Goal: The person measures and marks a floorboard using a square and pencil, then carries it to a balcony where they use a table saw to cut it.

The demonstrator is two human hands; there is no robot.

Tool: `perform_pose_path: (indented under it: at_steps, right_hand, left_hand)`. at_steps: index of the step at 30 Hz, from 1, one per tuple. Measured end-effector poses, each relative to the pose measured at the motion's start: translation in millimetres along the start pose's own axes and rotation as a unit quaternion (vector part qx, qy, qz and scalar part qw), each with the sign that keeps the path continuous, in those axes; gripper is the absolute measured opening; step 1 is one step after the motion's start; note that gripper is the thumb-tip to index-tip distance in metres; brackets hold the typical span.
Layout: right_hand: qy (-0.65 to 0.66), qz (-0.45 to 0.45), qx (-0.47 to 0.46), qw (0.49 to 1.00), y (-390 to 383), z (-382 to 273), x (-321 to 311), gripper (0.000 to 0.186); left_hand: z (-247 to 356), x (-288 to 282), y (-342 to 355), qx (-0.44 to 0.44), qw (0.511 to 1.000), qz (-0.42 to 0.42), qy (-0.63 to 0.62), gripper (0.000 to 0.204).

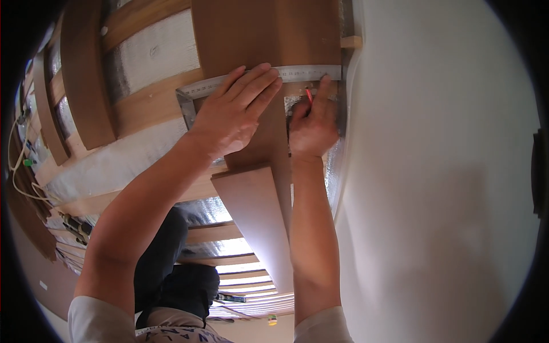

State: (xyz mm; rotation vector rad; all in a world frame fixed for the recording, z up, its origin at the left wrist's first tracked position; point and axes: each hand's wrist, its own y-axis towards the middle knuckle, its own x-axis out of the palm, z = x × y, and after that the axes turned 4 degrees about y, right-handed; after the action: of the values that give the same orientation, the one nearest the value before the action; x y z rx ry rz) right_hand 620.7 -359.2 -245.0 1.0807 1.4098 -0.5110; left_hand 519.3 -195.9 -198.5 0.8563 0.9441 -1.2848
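A metal carpenter's square lies across a wide brown board, its long marked arm running to the board's right edge and its short arm turned toward me at the left. My left hand rests flat on the square, fingers stretched forward over the marked arm. In my right hand is a red pencil, its tip just below the square's near edge. The right index finger reaches out onto the square near its right end. Part of the square is covered by my left fingers. Nearer me lies a loose narrow plank between my forearms.
Wooden battens cross silver foil sheeting, with gaps between them. More brown planks lie at the left, beside a pale cable. A white wall borders the right side. My legs are at the lower middle.
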Motion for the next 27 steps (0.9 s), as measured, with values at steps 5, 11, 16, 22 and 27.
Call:
perform_pose_path:
  at_steps: [5,11,16,22,27]
  right_hand:
    - [0.007,-0.009,0.0,1.0,1,1,-5,0.062]
    - [0.011,-0.035,0.018,0.999,0,-2,-7,0.065]
    - [0.047,-0.035,0.029,0.998,-1,4,-6,0.071]
    - [0.43,-0.076,0.03,0.899,29,-15,-63,0.029]
    - [0.53,-0.122,-0.032,0.839,72,-18,-52,0.031]
  left_hand:
    - [3,1,2,-0.001,1.0,-0.005,0.002,0.076]
    - [2,5,0,-0.003,1.0,0.012,0.022,0.076]
    - [5,-3,4,0.006,1.0,-0.004,-0.01,0.077]
    - [-4,4,-7,-0.001,1.0,-0.001,-0.007,0.082]
    - [-3,3,-3,0.011,0.999,0.028,-0.021,0.08]
